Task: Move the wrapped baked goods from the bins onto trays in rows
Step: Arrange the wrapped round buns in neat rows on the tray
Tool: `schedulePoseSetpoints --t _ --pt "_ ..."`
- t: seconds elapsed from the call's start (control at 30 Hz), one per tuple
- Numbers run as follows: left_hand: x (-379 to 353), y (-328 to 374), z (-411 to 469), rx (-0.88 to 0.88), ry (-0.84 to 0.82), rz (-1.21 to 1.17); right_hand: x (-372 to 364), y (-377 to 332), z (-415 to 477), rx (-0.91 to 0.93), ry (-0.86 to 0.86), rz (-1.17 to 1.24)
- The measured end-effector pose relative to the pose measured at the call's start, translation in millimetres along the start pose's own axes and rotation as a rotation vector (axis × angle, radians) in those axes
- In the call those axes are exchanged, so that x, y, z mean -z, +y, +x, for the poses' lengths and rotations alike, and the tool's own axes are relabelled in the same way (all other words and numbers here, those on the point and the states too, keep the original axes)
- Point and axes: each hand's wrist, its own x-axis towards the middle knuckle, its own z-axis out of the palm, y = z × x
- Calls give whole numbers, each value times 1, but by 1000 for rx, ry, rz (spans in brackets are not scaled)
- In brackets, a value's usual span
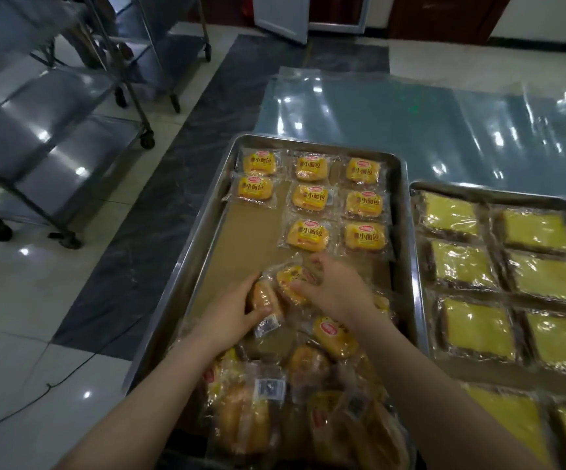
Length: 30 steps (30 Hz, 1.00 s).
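Your left hand [237, 317] grips a wrapped bun [265, 300], right hand [337, 290] pinches a 2nd bun pack [291, 278], both mid tray [186, 266], just near of the rows [312, 198]. Slick film cd slip on you; your forearms cd drag the near loose pile [308, 401] askew

Shiny steel tray [407, 212], matt brown paper liner [240, 239], glossy crinkled plastic bread wrappers [364, 203], polished floor tiles [20, 300]

eight wrapped buns [308, 198] in rows on steel tray [186, 266]
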Motion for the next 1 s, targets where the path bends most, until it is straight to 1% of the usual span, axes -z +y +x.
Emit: schedulePoseSetpoints --t 0.03,0.1,0.2,0.23,0.37,0.4,0.47,0.6,0.67,0.73,0.83,0.93,1.0 --pt "-1 -1 -2 1 -1 20 -7 -1 -3 -21 -39 -40" --pt "0 -2 -4 1 3 28 -16 -3 -8 -13 -60 -126" --pt "8 -7 -10 -2 -8 38 -20 -7 -7 21 -26 -87" --pt "13 -10 -13 -3 31 66 -20 -12 -7 39 -6 -44" --pt "43 -28 -19 -76 364 210 -24 -39 7 105 124 86" --pt "52 -32 -17 -97 403 246 -27 -47 15 120 149 86" --pt "67 -39 -9 -89 397 328 -35 -62 33 156 167 35" --pt "68 -56 3 -46 263 430 -49 -85 72 174 116 -70" --pt "59 -64 4 -47 211 452 -54 -90 91 189 137 -202" --pt "53 -70 7 -58 231 444 -61 -91 105 221 144 -353" --pt "51 -75 11 -62 270 406 -77 -90 114 317 100 -525" --pt "48 -75 12 -92 293 409 -91 -83 112 330 59 -565" --pt "47 -75 12 -107 302 403 -97 -80 109 324 63 -566"
